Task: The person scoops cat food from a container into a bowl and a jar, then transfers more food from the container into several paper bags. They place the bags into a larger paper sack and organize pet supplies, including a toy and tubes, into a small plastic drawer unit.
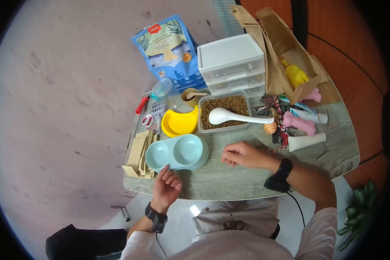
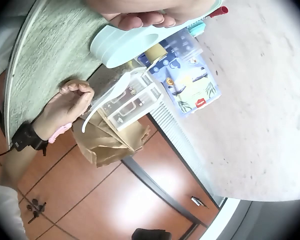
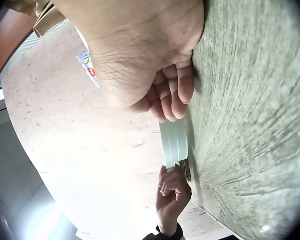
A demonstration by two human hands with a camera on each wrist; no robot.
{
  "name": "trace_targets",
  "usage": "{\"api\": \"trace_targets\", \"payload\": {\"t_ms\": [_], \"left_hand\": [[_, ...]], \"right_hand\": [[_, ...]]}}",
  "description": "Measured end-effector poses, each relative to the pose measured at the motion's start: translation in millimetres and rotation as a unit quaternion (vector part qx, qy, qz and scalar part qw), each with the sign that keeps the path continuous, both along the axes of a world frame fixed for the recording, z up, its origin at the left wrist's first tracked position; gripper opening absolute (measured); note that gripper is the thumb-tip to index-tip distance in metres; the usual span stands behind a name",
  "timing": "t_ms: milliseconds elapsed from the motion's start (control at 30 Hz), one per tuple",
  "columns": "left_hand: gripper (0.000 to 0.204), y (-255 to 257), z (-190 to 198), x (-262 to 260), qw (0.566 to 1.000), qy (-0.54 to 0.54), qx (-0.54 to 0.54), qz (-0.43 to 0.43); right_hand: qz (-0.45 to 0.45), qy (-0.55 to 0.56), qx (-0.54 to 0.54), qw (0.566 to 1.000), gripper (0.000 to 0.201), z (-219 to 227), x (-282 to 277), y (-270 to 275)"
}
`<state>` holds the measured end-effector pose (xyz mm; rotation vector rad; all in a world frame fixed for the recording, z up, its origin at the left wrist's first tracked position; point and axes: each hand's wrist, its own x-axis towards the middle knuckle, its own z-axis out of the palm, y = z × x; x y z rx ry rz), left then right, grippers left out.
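A light blue double bowl [image 1: 188,149] stands at the table's near left, both hollows bare. The left hand [image 1: 167,188] is at its near edge, index finger extended to the rim, the other fingers loosely bent and holding nothing. To the right of the bowl, the right hand [image 1: 245,154] rests on the wood with fingers loosely curled around nothing. Behind it, a white spoon [image 1: 229,116] lies across a clear box of brown kibble [image 1: 212,103]. In the right wrist view the bowl [image 3: 174,142] shows beyond the right fingers, with the left hand [image 3: 173,195] touching or very near it.
A yellow dish [image 1: 177,123], folded paper [image 1: 138,151] and scissors [image 1: 148,120] are at the left. A blue food bag [image 1: 169,52], white drawers [image 1: 232,56] and a brown paper bag [image 1: 273,56] stand behind. White tubes [image 1: 307,141], a pink bone toy [image 1: 300,124] and rope toys lie right.
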<state>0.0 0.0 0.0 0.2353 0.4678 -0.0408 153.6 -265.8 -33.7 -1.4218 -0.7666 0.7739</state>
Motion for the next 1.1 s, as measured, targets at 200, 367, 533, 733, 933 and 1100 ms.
{"api": "trace_targets", "payload": {"t_ms": [200,367,533,733,933,1100], "left_hand": [[0.020,-9,-5,-3,1.000,0.014,-0.024,-0.014],[0.031,-17,-11,-5,0.998,0.027,-0.045,-0.027],[0.033,-17,-15,-3,0.995,0.039,-0.078,-0.045],[0.020,-18,-6,-12,0.996,0.058,0.004,-0.069],[0.022,-20,15,-32,0.972,0.130,0.096,-0.168],[0.024,-14,12,-41,0.961,0.028,0.161,-0.225]], "right_hand": [[0.009,0.004,-0.012,1.000,0.025,0,1,-2],[0.015,0.009,-0.019,1.000,0.026,1,1,-1],[0.002,0.002,-0.011,1.000,0.024,5,-1,-2],[0.010,0.009,-0.031,0.999,0.026,7,0,-1],[0.042,0.013,-0.027,0.999,0.027,23,0,-10],[-0.067,-0.036,-0.067,0.995,0.025,107,-2,-54]]}}
